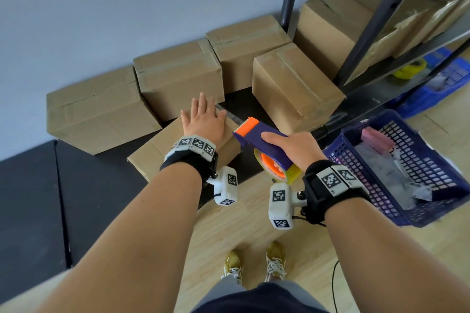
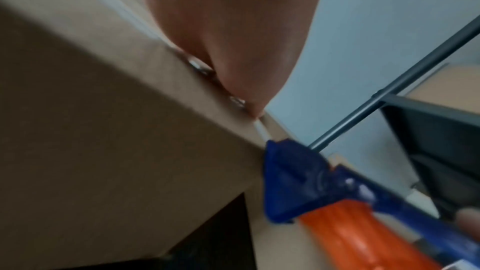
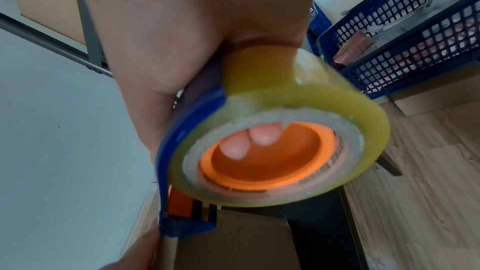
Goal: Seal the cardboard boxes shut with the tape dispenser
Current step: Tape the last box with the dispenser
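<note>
A small cardboard box (image 1: 157,150) lies on the dark floor mat in front of me. My left hand (image 1: 203,119) rests flat on its top with straight fingers; the left wrist view shows the palm (image 2: 233,38) on the box's top edge (image 2: 130,100). My right hand (image 1: 292,148) grips a blue and orange tape dispenser (image 1: 256,134) with a yellowish tape roll (image 3: 280,130), held just right of the box, its orange cutter end (image 1: 248,125) near the box's right edge. In the right wrist view two fingertips (image 3: 249,141) show through the roll's orange core.
Several taped cardboard boxes (image 1: 178,76) stand along the grey wall behind. A blue plastic basket (image 1: 407,168) with packets sits at the right on the wood floor. A dark metal shelf frame (image 1: 376,20) holding more boxes rises at the upper right. My shoes (image 1: 254,262) are below.
</note>
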Demonstrator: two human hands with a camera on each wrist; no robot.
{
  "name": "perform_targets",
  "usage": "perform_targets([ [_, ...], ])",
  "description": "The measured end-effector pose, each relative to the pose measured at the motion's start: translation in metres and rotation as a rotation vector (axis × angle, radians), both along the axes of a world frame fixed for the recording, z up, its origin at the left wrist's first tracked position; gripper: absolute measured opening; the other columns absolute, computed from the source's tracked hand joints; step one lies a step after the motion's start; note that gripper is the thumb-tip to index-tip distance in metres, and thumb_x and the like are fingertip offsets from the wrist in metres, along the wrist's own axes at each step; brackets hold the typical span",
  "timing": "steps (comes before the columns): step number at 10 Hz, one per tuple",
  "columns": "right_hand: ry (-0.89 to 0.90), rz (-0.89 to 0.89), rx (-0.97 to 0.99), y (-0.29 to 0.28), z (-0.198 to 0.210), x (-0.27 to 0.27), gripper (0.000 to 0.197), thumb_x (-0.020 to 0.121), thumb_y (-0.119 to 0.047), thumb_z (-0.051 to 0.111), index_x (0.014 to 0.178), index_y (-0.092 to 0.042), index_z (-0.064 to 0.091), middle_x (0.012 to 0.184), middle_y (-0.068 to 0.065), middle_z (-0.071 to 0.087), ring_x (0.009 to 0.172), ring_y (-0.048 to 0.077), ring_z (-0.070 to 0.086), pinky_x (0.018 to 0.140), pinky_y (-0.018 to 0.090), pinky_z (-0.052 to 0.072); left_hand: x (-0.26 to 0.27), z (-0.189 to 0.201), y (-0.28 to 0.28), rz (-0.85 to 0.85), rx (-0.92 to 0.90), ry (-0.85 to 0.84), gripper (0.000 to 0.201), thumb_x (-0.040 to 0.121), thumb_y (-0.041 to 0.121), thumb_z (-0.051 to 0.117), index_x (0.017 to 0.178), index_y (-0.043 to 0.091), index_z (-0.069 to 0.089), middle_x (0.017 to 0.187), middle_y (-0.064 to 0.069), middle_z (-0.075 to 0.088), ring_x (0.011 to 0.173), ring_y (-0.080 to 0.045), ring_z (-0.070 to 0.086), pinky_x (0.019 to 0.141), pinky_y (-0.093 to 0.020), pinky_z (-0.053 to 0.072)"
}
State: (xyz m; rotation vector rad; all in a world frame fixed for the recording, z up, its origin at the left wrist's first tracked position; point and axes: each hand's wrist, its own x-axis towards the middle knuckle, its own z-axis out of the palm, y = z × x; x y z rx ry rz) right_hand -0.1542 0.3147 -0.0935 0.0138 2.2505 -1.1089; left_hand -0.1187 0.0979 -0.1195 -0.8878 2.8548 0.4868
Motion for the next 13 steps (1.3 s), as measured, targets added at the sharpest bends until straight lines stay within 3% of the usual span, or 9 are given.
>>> perform_targets([
  [1, -0.012, 0.007, -0.009, 0.004, -0.001, 0.001, 0.056, 0.08, -0.06, 0.071, 0.092, -0.005, 0.069, 0.091, 0.013, 0.073, 0.085, 0.024, 0.069, 0.079, 0.032, 0.053, 0.005, -0.008, 0.002, -0.019, -0.035, -0.036, 0.059, 0.101, 0.048, 0.009, 0.153, 0.026, -0.006, 0.16, 0.004, -0.015, 0.147, -0.016, -0.016, 0.118, -0.049, -0.009],
  [2, -0.006, 0.015, -0.022, 0.013, -0.001, 0.001, 0.051, 0.083, -0.057, 0.071, 0.089, -0.006, 0.067, 0.091, 0.012, 0.072, 0.078, 0.019, 0.065, 0.069, 0.025, 0.048, 0.004, -0.011, 0.006, -0.011, -0.059, -0.039, 0.059, 0.101, 0.049, 0.008, 0.153, 0.027, -0.008, 0.16, 0.004, -0.016, 0.146, -0.016, -0.017, 0.117, -0.049, -0.011],
  [6, -0.09, -0.004, -0.038, 0.027, -0.012, -0.004, 0.05, 0.08, -0.052, 0.076, 0.096, -0.004, 0.071, 0.088, 0.01, 0.074, 0.072, 0.017, 0.065, 0.063, 0.024, 0.046, 0.005, -0.011, 0.005, -0.01, -0.068, -0.044, 0.06, 0.1, 0.051, 0.008, 0.153, 0.027, -0.007, 0.16, 0.004, -0.015, 0.147, -0.017, -0.015, 0.117, -0.049, -0.012],
  [7, -0.116, -0.014, -0.048, 0.029, -0.014, -0.005, 0.051, 0.078, -0.054, 0.076, 0.095, -0.006, 0.071, 0.09, 0.01, 0.074, 0.077, 0.019, 0.068, 0.067, 0.025, 0.048, 0.005, -0.011, 0.004, -0.011, -0.067, -0.049, 0.06, 0.1, 0.051, 0.008, 0.153, 0.027, -0.008, 0.16, 0.004, -0.016, 0.146, -0.017, -0.016, 0.117, -0.049, -0.012],
  [8, -0.115, -0.015, -0.042, 0.027, -0.014, -0.005, 0.051, 0.079, -0.054, 0.076, 0.095, -0.006, 0.07, 0.086, 0.008, 0.073, 0.071, 0.016, 0.066, 0.06, 0.023, 0.044, 0.005, -0.011, 0.004, -0.014, -0.07, -0.049, 0.06, 0.1, 0.051, 0.008, 0.153, 0.027, -0.008, 0.16, 0.004, -0.016, 0.146, -0.017, -0.017, 0.117, -0.049, -0.012],
  [10, -0.074, -0.026, 0.041, 0.008, -0.015, -0.007, 0.056, 0.076, -0.059, 0.075, 0.097, -0.008, 0.065, 0.085, 0.006, 0.069, 0.074, 0.017, 0.064, 0.057, 0.024, 0.041, 0.004, -0.015, 0.006, 0.001, -0.079, -0.029, 0.06, 0.1, 0.051, 0.008, 0.153, 0.027, -0.007, 0.16, 0.004, -0.015, 0.147, -0.016, -0.016, 0.117, -0.049, -0.012],
  [13, -0.163, -0.034, -0.026, 0.0, -0.011, -0.026, 0.05, 0.075, -0.051, 0.08, 0.095, -0.006, 0.068, 0.085, 0.008, 0.072, 0.071, 0.019, 0.065, 0.062, 0.025, 0.045, 0.004, -0.017, 0.005, 0.007, -0.09, 0.005, 0.059, 0.101, 0.049, 0.009, 0.154, 0.025, -0.002, 0.161, 0.003, -0.01, 0.147, -0.017, -0.014, 0.117, -0.049, -0.011],
])
